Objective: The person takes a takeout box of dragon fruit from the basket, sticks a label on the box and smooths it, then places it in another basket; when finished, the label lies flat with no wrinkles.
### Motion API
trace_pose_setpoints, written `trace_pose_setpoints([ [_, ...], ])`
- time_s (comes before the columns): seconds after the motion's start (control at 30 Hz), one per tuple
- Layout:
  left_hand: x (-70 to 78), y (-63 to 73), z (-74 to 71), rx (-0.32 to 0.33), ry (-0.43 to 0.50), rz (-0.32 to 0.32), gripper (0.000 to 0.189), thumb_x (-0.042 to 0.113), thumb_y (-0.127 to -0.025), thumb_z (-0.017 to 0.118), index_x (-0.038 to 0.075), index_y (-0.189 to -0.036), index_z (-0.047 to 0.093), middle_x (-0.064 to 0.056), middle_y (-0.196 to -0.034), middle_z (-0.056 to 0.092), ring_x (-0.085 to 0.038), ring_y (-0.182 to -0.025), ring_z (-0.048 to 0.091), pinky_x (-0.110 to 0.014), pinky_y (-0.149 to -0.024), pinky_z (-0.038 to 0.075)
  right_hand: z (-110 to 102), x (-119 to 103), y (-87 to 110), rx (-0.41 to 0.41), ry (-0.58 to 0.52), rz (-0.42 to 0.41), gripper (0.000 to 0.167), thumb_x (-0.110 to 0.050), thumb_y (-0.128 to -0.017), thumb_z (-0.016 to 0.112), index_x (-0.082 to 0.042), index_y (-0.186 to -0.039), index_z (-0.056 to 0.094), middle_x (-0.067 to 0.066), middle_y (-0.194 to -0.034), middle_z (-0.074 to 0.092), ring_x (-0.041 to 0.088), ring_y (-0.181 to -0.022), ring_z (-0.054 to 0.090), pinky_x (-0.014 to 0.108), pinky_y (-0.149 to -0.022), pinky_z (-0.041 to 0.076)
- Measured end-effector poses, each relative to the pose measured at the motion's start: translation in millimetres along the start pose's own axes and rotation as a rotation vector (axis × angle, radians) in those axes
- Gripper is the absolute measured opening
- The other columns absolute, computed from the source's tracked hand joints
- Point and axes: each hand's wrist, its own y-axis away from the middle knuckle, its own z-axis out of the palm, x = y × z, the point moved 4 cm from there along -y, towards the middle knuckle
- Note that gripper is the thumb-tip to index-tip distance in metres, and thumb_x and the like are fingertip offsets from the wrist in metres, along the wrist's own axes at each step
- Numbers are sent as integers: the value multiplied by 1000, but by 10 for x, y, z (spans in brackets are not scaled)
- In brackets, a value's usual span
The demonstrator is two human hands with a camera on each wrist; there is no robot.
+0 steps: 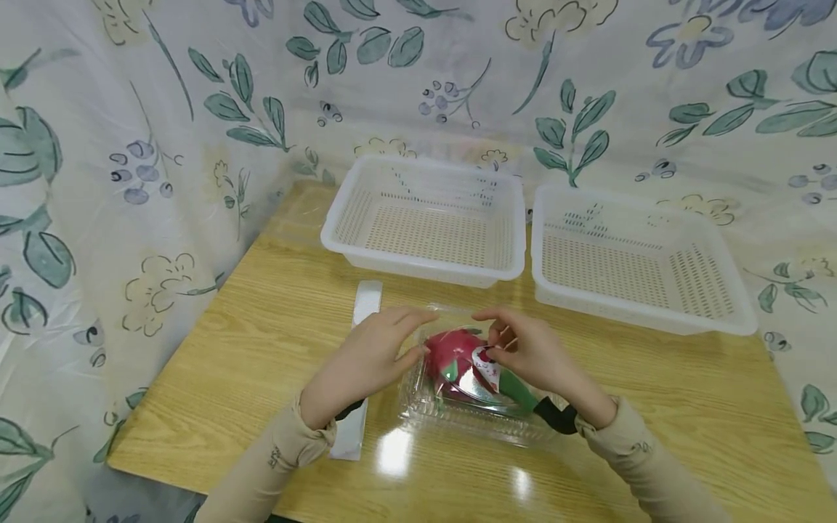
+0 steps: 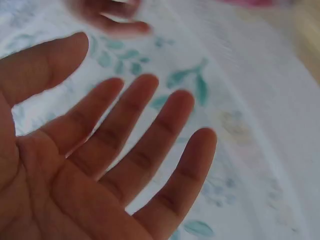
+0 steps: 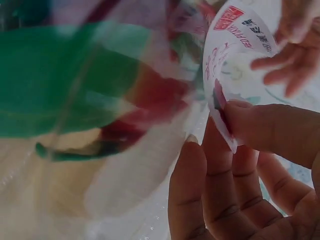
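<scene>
At my left, the floral cloth (image 1: 163,211) hangs beside the wood-grain table (image 1: 242,363). A long white strip (image 1: 368,299) lies on the tabletop, running partly under my left hand (image 1: 373,354). The fingers of that hand are loosely spread and slightly bent, thumb well apart from the rest, and they have hold of nothing. My left thumb tip sits right at the left side of the red fruit (image 1: 447,349); I cannot tell whether it touches the clear plastic. Beyond that hand stands a white perforated basket (image 1: 425,265). The fruit lies in a clear plastic container (image 1: 458,421) between my two hands, its green part pointing toward my right wrist. Over the fruit's right side a white label (image 3: 215,60) with red and black print curls up, its end pinched between my right thumb and fingertips; the fruit is just beside those fingers, in the plastic. The index finger of my right hand (image 1: 536,356) arches over the pinch. A black band (image 1: 556,416) circles the right wrist. Farther right, behind the hand, stands a second basket (image 1: 628,309).
</scene>
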Motion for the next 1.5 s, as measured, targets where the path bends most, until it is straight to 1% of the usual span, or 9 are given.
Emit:
trace_pose_setpoints([
  [0.13, 320, -156, 89, -105, -67, 227, 43, 22, -87, 71, 12, -128, 61, -1, -112, 70, -14, -98, 66, -31, -88, 55, 3, 29, -21, -43, 3, 13, 49, 4, -80, 73, -4, -126, 58, 0, -82, 62, 12, -75, 66, 19, -63, 53],
  [0.23, 488, -232, 198, -224, -157, 341, 41, 26, -87, 70, 15, -125, 62, 5, -110, 70, -11, -99, 65, -31, -92, 53, 10, 27, -42, -63, 19, 3, 52, 4, -79, 72, -5, -128, 57, 0, -82, 61, 11, -73, 64, 19, -59, 52],
  [0.37, 595, -279, 378, -381, -242, 392, 42, 31, -88, 69, 16, -126, 61, 5, -120, 67, -12, -112, 63, -31, -99, 51, 16, 12, -63, -80, 76, -10, 62, 4, -76, 73, -6, -134, 53, 1, -83, 63, 14, -73, 64, 19, -57, 49],
  [0.47, 617, -288, 479, -436, -249, 385, 48, 31, -88, 69, 14, -131, 57, 2, -127, 62, -13, -112, 62, -27, -93, 53, 17, 5, -57, -86, 116, -4, 68, 0, -77, 76, -7, -139, 49, 0, -85, 64, 14, -75, 66, 19, -59, 49],
  [0.77, 619, -253, 510, -402, -261, 382, 48, 36, -84, 73, 16, -125, 59, -1, -119, 56, -11, -94, 61, -23, -73, 52, 40, -127, 66, 106, 431, -114, 70, -14, -75, 83, -13, -135, 50, 6, -93, 67, 7, -52, 44, 15, -42, 30],
  [0.97, 662, -197, 531, -440, -333, 358, 50, 40, -85, 71, 19, -129, 58, 1, -126, 58, -15, -111, 60, -29, -87, 53, 47, -196, 123, 249, 632, -231, 74, -17, -60, 92, -18, -126, 59, 5, -98, 69, 26, -87, 65, 28, -51, 51],
  [1.13, 727, -85, 547, -413, -447, 346, 60, 46, -85, 69, 18, -136, 54, 0, -135, 55, -17, -123, 55, -35, -98, 51, 123, -262, 223, 187, 639, -389, 54, -6, -63, 87, -17, -111, 65, 1, -84, 72, 16, -69, 69, 25, -53, 54],
  [1.37, 797, 106, 675, -321, -570, 260, 74, 58, -80, 70, 17, -139, 50, 0, -139, 53, -21, -132, 49, -42, -107, 45, 214, -270, 566, 59, 532, -411, 68, -6, -71, 79, -4, -133, 52, 9, -123, 63, 24, -108, 62, 42, -90, 53],
  [1.5, 788, 191, 775, -213, -626, 243, 79, 61, -78, 70, 18, -140, 48, 3, -141, 53, -21, -135, 46, -44, -110, 43, 320, -164, 711, 34, 517, -369, 81, -34, -80, 74, -6, -147, 37, 9, -147, 46, 26, -134, 44, 36, -123, 17],
])
